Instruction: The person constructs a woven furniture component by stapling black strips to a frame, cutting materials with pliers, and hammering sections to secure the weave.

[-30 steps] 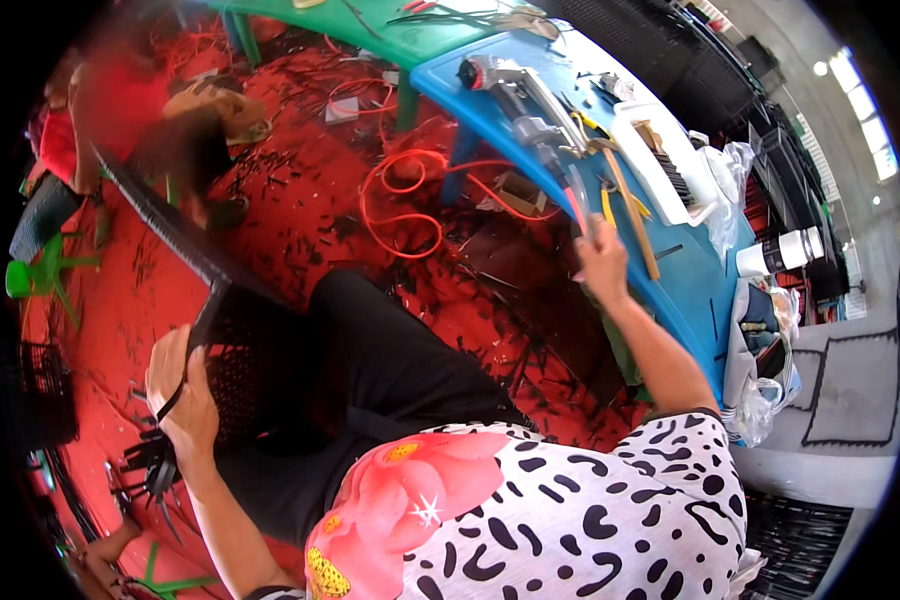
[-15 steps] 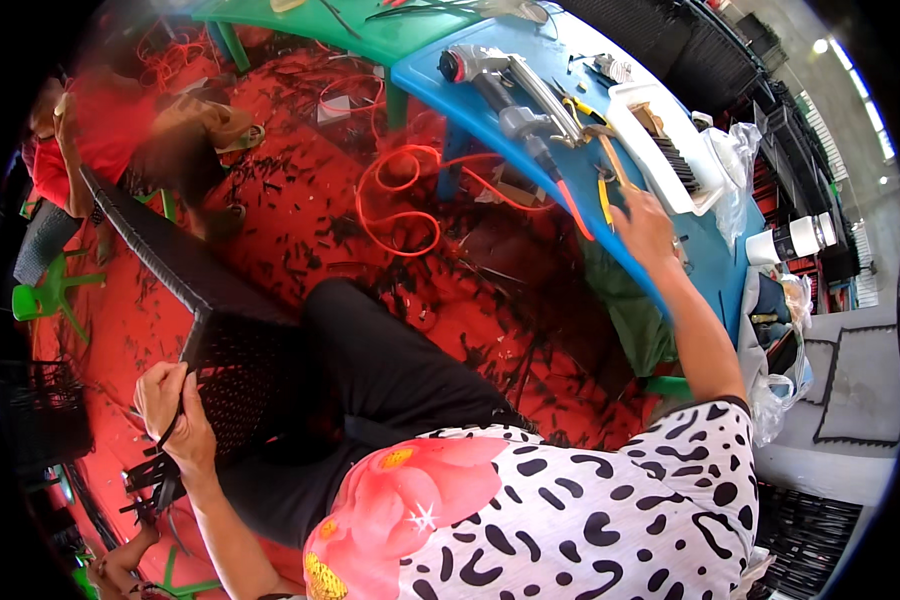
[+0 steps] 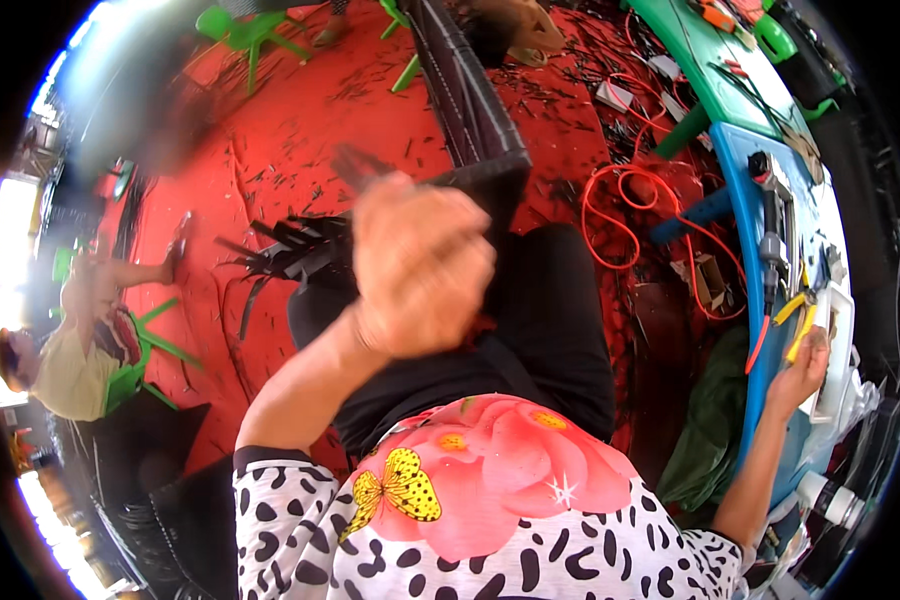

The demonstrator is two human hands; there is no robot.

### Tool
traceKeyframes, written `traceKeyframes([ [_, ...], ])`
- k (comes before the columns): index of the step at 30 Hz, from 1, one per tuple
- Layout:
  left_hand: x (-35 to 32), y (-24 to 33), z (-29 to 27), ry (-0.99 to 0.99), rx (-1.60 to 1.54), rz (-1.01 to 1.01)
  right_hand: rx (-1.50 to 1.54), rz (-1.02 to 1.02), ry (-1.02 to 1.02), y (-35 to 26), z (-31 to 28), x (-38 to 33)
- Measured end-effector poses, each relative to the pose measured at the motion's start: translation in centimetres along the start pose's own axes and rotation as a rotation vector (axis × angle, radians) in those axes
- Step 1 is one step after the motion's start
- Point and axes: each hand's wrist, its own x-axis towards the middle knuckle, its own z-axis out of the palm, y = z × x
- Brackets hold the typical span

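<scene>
My left hand [image 3: 425, 265] is raised over my lap, blurred, its fingers curled closed. What it holds, if anything, I cannot make out. Beneath and beyond it lies a black woven piece with a stitched-looking panel [image 3: 460, 95] and a corner by my knees. Loose black strips [image 3: 295, 245] fan out from its left side. Out on the blue table [image 3: 755, 170], my right hand [image 3: 802, 372] has its fingers curled beside yellow-handled pliers [image 3: 796, 325] and a white tray [image 3: 838, 385]. Whatever lies inside those fingers is hidden.
An air tool [image 3: 773, 220] with an orange hose [image 3: 610, 258] lies on the blue table. Behind it stands a green table [image 3: 698, 65]. Black offcuts litter the red floor covering [image 3: 270, 130]. On the left, a person [image 3: 80, 345] sits on a green chair [image 3: 135, 365].
My left hand has left the panel's edge and come up over my lap. My right hand stays at the table by the tray. The view has swung left, bringing the seated person into sight.
</scene>
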Motion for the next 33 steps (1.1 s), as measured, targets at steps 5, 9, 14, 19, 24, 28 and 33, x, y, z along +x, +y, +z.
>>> traceKeyframes([
  [5,0.4,5.4,1.5,-0.123,-0.361,-0.273,0.234,-0.543,-0.285,-17.5,10.2,-8.4],
  [9,-0.7,4.9,2.5,-0.393,-0.742,-0.802,0.864,-0.641,-0.691,-24.4,14.4,-10.8],
  [14,-1.3,3.8,3.0,-0.192,-0.833,-0.508,0.484,-0.898,-0.655,-26.3,16.8,-9.4],
  [19,-0.9,3.5,3.6,-0.164,-0.857,-0.519,0.582,-0.799,-0.695,-24.4,18.3,-10.7],
  [24,-0.9,3.4,4.2,-0.113,-0.738,-0.507,0.431,-0.842,-0.657,-25.0,18.2,-10.9],
  [28,-1.1,3.3,3.6,-0.345,-0.552,-0.420,0.335,-0.717,-0.664,-24.5,19.1,-11.6],
  [33,0.1,2.0,2.3,-0.307,0.006,-0.199,0.590,-0.391,-0.823,-21.1,19.3,-10.6],
])
